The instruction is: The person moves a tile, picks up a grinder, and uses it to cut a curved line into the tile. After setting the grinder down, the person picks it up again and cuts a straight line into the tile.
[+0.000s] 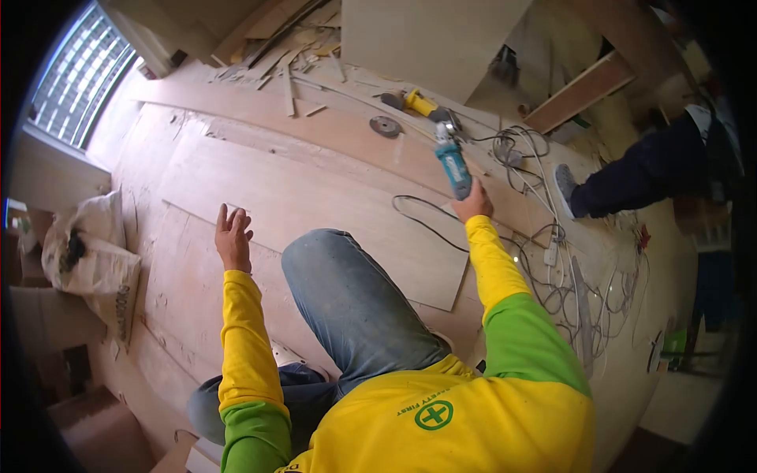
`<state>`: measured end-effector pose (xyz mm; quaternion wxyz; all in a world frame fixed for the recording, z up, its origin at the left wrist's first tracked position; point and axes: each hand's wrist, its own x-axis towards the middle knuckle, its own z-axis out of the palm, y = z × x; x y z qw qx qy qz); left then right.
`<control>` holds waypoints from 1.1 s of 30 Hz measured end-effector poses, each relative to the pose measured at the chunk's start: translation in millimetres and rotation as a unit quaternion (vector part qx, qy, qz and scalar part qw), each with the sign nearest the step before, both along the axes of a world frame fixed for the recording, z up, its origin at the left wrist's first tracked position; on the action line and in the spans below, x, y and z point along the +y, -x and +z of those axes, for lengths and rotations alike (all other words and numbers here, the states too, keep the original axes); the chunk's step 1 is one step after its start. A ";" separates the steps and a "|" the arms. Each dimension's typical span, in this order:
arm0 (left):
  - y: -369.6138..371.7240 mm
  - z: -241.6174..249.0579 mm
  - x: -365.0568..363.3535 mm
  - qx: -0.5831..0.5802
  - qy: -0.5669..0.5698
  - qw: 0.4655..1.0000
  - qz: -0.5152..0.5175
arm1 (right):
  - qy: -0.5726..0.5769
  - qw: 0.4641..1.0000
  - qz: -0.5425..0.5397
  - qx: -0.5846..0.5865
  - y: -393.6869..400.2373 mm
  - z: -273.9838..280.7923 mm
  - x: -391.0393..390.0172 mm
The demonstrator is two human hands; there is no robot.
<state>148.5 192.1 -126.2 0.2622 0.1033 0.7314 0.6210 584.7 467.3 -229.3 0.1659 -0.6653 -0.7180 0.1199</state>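
Observation:
My right hand (475, 202) is closed round the rear end of a teal angle grinder (453, 164), whose metal head points away from me, close to a yellow power tool (424, 104) on the floor. A black cable loops beside the grinder. My left hand (234, 239) is raised over the pale plywood sheet (315, 205), empty, its fingers apart and slightly bent. A round dark disc (385, 126) lies on a board left of the yellow tool.
Wood offcuts (290, 83) lie at the top. Tangled cables (552, 276) spread over the floor at right, near another person's leg and shoe (564, 189). A white sack (95, 264) stands at left. A large panel (426, 47) is at the top.

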 end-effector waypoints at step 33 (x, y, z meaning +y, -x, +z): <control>-28.8 -83.5 -144.3 0.015 0.457 0.878 -0.142 | 0.002 0.978 -0.003 -0.207 -22.7 -108.4 38.1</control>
